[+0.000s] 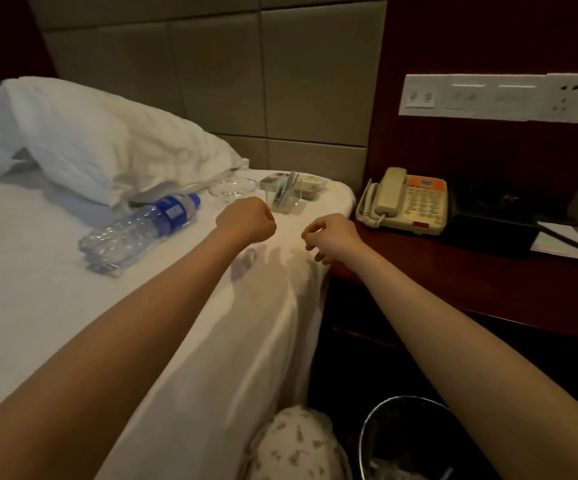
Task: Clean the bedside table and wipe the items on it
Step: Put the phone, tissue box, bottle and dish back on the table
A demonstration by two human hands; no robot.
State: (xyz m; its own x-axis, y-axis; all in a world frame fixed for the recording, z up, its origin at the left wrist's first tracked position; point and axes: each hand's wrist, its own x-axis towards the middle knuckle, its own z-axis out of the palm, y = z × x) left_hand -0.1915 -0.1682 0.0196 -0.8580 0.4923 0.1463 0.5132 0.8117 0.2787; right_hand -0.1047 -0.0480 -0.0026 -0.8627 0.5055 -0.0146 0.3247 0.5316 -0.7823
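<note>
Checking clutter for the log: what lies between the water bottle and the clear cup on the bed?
In the head view, a clear glass dish sits between the water bottle and the clear cup; the left hand is just in front.

telephone (403,200) blocking table rear, front tabletop (419,271) bare
</note>
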